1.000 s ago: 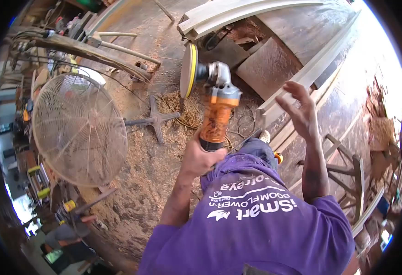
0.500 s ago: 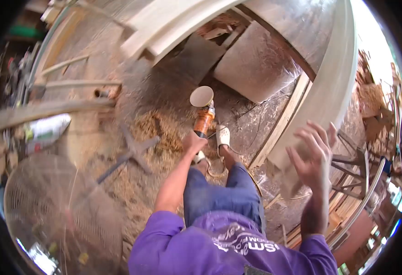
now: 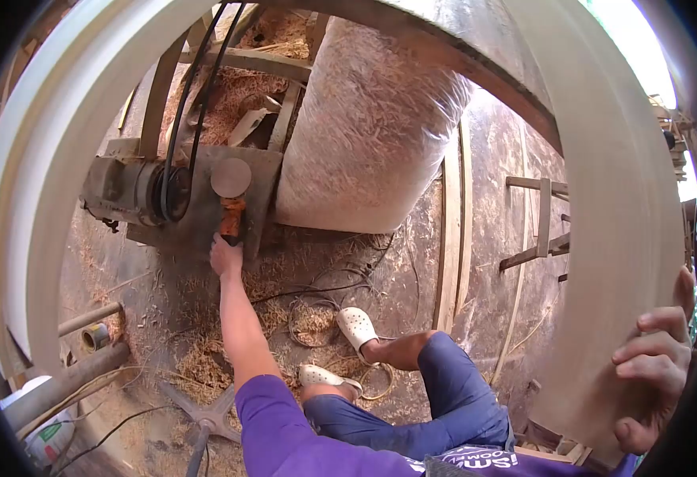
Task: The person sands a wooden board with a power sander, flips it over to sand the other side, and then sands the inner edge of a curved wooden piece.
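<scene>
My left hand (image 3: 227,254) is closed round the dark rear end of an orange power tool (image 3: 232,216) with a round pale disc (image 3: 231,177) at its far end. The tool is beside a motor (image 3: 130,189) on a base. At the lower right, my right hand (image 3: 658,370) grips the edge of a wide, pale curved wooden piece (image 3: 615,215), its fingers bent over the outer side. Another pale curved piece (image 3: 62,151) arches along the left.
A clear bag of shavings (image 3: 364,127) stands behind the tool. Shavings and a looped cable (image 3: 316,294) lie on the floor near my feet. A metal fan base (image 3: 209,413) is at the lower left. Wooden strips (image 3: 450,238) and a small wooden frame (image 3: 543,219) lie to the right.
The view has shifted. My left hand has carried the tool forward, toward the motor. My right hand, earlier raised with fingers spread, has taken hold of the curved wood's edge.
</scene>
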`<act>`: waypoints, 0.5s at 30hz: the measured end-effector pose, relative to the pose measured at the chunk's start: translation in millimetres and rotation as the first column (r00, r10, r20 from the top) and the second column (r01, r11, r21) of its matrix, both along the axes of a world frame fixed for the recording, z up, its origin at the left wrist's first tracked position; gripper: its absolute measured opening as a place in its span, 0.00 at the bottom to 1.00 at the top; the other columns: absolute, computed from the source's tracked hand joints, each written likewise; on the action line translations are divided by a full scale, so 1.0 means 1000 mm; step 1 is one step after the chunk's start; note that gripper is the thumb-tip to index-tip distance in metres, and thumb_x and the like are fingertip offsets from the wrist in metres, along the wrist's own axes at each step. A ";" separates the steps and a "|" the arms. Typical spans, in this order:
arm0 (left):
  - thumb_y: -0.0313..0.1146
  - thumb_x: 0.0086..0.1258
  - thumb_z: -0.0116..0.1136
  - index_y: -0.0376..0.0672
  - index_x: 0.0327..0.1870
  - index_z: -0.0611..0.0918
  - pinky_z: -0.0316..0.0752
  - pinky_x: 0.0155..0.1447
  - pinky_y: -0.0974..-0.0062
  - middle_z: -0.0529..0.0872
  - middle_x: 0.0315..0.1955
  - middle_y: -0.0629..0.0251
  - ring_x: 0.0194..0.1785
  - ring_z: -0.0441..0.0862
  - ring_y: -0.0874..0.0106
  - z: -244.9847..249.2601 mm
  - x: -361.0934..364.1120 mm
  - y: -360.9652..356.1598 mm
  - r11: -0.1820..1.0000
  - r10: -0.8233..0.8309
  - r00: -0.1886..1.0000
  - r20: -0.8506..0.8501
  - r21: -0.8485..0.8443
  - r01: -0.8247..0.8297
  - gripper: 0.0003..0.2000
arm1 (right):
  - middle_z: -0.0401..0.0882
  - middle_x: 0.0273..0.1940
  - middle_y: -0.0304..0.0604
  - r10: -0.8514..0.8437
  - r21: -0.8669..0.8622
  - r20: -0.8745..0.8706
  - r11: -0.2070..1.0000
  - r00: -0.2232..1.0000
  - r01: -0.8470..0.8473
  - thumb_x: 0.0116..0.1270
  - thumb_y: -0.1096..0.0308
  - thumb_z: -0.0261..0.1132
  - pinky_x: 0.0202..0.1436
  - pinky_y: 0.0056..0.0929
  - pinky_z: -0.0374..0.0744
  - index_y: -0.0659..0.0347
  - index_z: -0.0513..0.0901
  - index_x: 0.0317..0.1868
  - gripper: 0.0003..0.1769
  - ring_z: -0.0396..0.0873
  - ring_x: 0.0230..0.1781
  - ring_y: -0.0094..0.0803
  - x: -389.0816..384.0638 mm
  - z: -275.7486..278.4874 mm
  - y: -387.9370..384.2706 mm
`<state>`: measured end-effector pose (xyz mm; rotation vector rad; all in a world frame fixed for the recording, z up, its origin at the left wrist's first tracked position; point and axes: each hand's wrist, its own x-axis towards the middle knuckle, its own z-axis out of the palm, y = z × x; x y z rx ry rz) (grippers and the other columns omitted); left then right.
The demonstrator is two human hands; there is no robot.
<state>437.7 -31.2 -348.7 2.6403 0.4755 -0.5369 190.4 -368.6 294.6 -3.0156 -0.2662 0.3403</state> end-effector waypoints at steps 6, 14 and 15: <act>0.58 0.60 0.71 0.42 0.76 0.55 0.63 0.70 0.41 0.59 0.74 0.47 0.73 0.64 0.44 -0.030 0.007 0.005 0.996 0.051 0.996 -0.075 0.070 -0.046 0.50 | 0.90 0.41 0.45 -0.006 0.132 0.035 0.991 0.999 0.001 0.56 0.45 0.68 0.81 0.52 0.40 0.63 0.89 0.47 0.30 0.81 0.56 0.47 -0.007 0.001 0.006; 0.55 0.64 0.64 0.39 0.79 0.56 0.41 0.76 0.29 0.53 0.77 0.38 0.81 0.48 0.43 0.056 -0.169 -0.034 0.964 0.236 0.958 -0.162 -0.084 -0.252 0.47 | 0.84 0.43 0.55 0.343 0.084 0.020 0.935 0.939 -0.344 0.70 0.63 0.60 0.69 0.59 0.60 0.64 0.78 0.52 0.15 0.76 0.52 0.53 0.014 -0.010 -0.023; 0.52 0.65 0.64 0.38 0.80 0.51 0.39 0.76 0.29 0.45 0.78 0.33 0.81 0.42 0.41 0.068 -0.218 -0.037 0.881 0.344 0.890 -0.299 -0.224 -0.416 0.49 | 0.82 0.40 0.48 0.129 0.117 -0.017 0.985 0.991 -0.126 0.64 0.57 0.67 0.65 0.50 0.65 0.65 0.83 0.49 0.21 0.72 0.54 0.47 0.014 -0.015 -0.036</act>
